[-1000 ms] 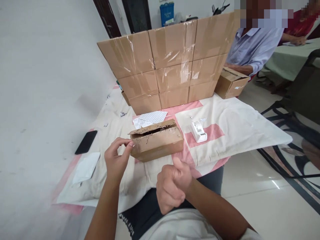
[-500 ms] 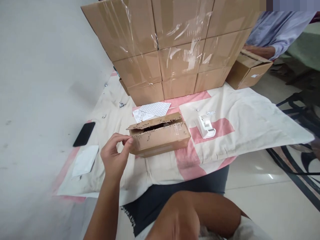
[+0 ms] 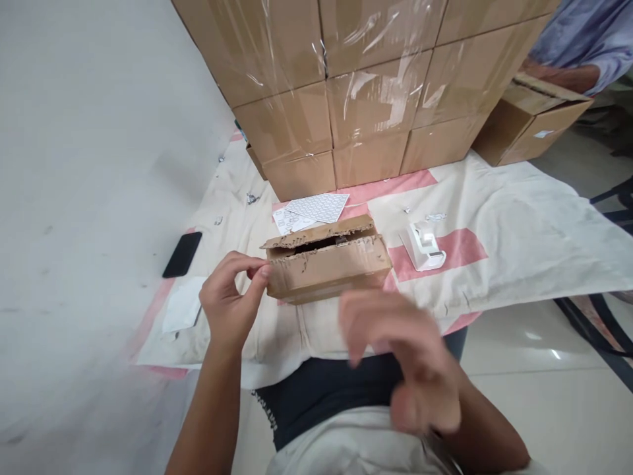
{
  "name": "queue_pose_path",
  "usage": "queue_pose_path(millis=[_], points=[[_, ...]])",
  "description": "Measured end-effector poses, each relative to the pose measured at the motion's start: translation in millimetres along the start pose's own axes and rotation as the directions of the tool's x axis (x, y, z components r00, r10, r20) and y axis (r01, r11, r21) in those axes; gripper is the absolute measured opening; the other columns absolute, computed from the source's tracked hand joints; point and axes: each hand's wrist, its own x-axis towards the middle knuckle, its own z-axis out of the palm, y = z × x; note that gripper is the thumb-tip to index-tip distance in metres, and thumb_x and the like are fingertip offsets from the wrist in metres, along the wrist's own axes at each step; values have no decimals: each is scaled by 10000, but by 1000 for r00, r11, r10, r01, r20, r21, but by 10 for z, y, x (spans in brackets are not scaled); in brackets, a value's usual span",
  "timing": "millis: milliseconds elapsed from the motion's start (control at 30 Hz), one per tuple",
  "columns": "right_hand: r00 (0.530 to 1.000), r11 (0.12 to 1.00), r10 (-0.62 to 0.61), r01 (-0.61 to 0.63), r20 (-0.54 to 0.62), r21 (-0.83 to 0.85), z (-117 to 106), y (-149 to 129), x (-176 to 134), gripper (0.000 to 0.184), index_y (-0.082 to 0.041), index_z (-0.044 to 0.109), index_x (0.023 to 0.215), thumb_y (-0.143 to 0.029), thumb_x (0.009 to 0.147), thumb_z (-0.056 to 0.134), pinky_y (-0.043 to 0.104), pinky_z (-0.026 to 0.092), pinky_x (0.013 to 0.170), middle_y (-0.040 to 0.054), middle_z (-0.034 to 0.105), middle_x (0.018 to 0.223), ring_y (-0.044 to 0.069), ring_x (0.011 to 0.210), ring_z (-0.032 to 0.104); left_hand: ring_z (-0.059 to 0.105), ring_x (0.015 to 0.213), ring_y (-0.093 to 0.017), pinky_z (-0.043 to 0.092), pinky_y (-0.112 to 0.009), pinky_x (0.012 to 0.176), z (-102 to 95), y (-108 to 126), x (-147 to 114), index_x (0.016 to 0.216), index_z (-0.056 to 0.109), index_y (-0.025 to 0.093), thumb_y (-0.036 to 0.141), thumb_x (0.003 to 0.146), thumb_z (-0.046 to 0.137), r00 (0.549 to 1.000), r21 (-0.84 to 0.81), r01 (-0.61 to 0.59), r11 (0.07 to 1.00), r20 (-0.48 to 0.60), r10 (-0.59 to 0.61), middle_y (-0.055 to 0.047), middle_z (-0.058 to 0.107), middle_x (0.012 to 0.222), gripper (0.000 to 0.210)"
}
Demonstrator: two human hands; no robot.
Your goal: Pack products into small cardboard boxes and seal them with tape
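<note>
A small cardboard box lies on the cloth in front of me, its torn top flaps parted by a dark gap. My left hand pinches its left corner between thumb and fingers. Nearer to me, my right hand hovers below the box's right end, blurred by motion. Its fingers are bent and apart from the thumb, with nothing seen in them. A white tape dispenser stands right of the box. Behind the box lie printed white sheets.
Taped cardboard boxes form a tall stack at the back. A black phone and a white packet lie at left beside the wall. At far right, another person's arm rests over a larger carton. Foil scraps dot the cloth.
My right hand has come into view at the lower right, and my raised leg has gone from view. The left hand keeps its pinch on the box. The view has shifted slightly.
</note>
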Motion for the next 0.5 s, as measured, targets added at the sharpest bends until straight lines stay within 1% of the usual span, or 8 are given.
queue_pose_path(millis=[67,133,200,267,333,367,433,500], points=[[965,894,-106,-12,-238,-447,-253,15,112,206,-251,637,1030,-449,973,634,418,521,877,54,673,952,234,928,639,572,710,-145,458,-302,656,-23,-11,22,858,726,231,246,888,750,1000,12,9,1000,-7,-9,5,652,741,41],[967,645,-86,-129,-239,-753,-427,146,229,288,-239,634,1207,-424,989,602,524,461,1047,103,674,1216,314,1209,584,565,710,-148,460,-304,659,-53,-39,48,835,726,228,280,885,752,998,20,62,998,-16,-62,0,646,732,77],[972,428,59,-230,-227,-874,-530,325,316,432,-202,602,1329,-483,1007,542,590,398,1132,141,605,1411,370,1372,478,557,711,-147,456,-305,670,-91,-83,72,829,734,226,309,881,753,991,4,133,991,-15,-133,-3,634,729,100],[962,346,162,-262,-218,-901,-569,449,346,480,-187,604,1350,-519,1024,485,609,385,1145,152,580,1465,387,1411,445,558,718,-146,448,-302,679,-134,-139,86,834,746,226,327,873,758,979,-29,205,978,-5,-206,-5,622,733,110],[973,374,135,-227,-189,-899,-537,445,323,476,-213,636,1310,-557,1028,466,643,325,1173,135,607,1440,392,1417,440,561,727,-146,443,-297,684,-173,-200,86,834,752,226,340,862,768,965,-56,263,963,7,-263,-8,621,743,119],[985,432,83,-174,-153,-885,-490,394,300,478,-234,651,1283,-590,1022,469,655,277,1193,118,625,1418,390,1419,437,560,729,-146,441,-293,681,-188,-229,81,832,754,225,345,856,773,959,-62,285,956,14,-285,-10,624,749,124],[999,646,-39,8,-23,-763,-329,241,252,499,-267,681,1206,-673,982,498,611,253,1215,85,678,1325,358,1379,480,556,731,-145,441,-286,679,-202,-278,69,827,757,222,350,842,785,948,-63,318,946,29,-317,-14,635,760,132],[970,881,-91,185,227,-436,-92,106,228,517,-273,705,1114,-730,927,551,481,366,1164,68,714,1212,296,1277,563,555,731,-142,441,-281,680,-194,-311,59,819,759,219,349,837,788,940,-59,339,939,46,-337,-15,644,768,134]])
